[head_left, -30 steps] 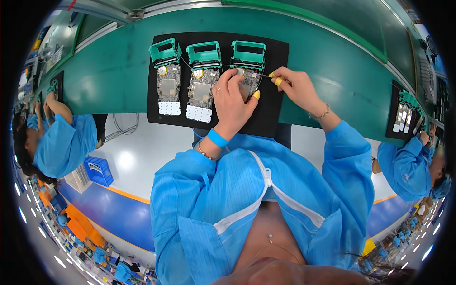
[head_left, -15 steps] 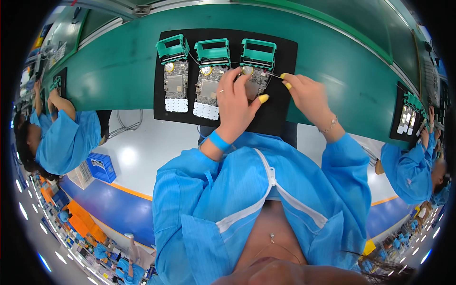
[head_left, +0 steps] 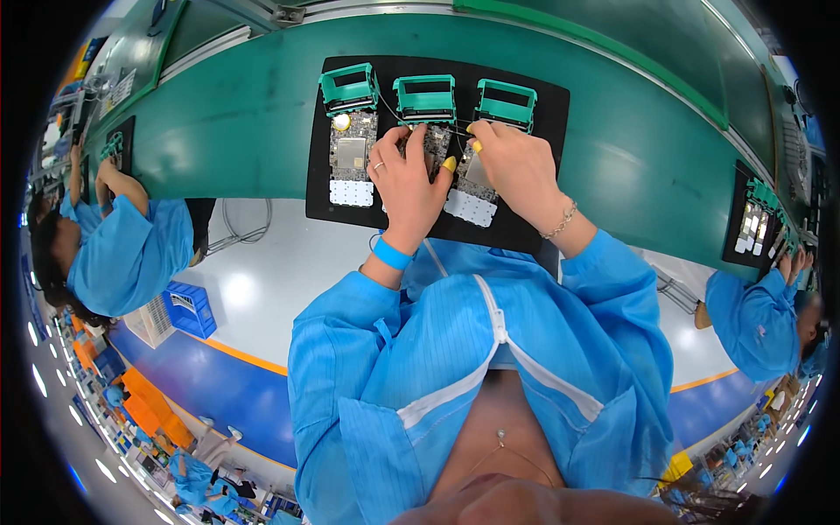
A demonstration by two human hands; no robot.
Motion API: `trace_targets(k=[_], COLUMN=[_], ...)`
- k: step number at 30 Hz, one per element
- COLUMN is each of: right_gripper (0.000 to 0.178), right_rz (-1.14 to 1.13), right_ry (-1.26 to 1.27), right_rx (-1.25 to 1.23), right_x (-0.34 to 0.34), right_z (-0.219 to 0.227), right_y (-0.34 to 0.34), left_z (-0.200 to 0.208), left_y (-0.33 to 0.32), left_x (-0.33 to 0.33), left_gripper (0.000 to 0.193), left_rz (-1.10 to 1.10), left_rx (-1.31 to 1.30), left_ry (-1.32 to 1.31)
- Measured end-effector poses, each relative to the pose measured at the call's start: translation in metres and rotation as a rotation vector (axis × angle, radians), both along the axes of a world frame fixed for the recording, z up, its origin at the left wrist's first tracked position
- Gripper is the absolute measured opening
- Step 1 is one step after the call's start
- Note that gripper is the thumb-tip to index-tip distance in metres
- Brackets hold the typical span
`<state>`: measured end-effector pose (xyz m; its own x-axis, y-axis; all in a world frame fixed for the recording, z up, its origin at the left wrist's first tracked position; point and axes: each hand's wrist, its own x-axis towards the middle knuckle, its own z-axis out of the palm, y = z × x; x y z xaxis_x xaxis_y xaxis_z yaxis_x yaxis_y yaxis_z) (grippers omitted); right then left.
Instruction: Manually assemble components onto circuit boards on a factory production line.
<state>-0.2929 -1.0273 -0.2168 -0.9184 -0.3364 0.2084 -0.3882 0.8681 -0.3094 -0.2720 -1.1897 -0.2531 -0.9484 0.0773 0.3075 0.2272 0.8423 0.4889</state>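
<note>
My left hand (head_left: pixel 407 179) rests over the middle circuit board (head_left: pixel 440 140), its thumb and fingers apart; much of the board is hidden under it. My right hand (head_left: pixel 518 171) pinches thin metal tweezers (head_left: pixel 457 131), their tips pointing left toward the upper end of that board. The right circuit board (head_left: pixel 471 208) lies partly beneath my right hand. To the left, the left circuit board (head_left: pixel 353 153) is uncovered, with a round yellow-rimmed part and a white dotted lower section. Green plastic frames sit at the boards' far ends: left (head_left: pixel 350 89), middle (head_left: pixel 424 96) and right (head_left: pixel 507 103).
A black mat (head_left: pixel 328 210) under the boards lies on the green workbench (head_left: pixel 236 131). Co-workers in blue sit at the left (head_left: pixel 131 254) and right (head_left: pixel 752 319) with similar boards. Blue (head_left: pixel 188 308) and white crates stand on the floor at left.
Both hands have moved left from the right board to the middle one, the tweezers with them. The mat and boards appear farther right in the view.
</note>
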Motion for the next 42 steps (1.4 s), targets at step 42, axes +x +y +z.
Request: trace_targets(k=[42], right_gripper=[0.014], right_rz=[-0.070], right_ry=[-0.304], right_rx=[-0.358], right_x=[0.012], right_z=[-0.012], right_y=[0.000], left_z=[0.013], left_y=[-0.012], left_x=[0.003], left_gripper=[0.036], left_rz=[-0.025], left_rx=[0.035], left_ry=[-0.025])
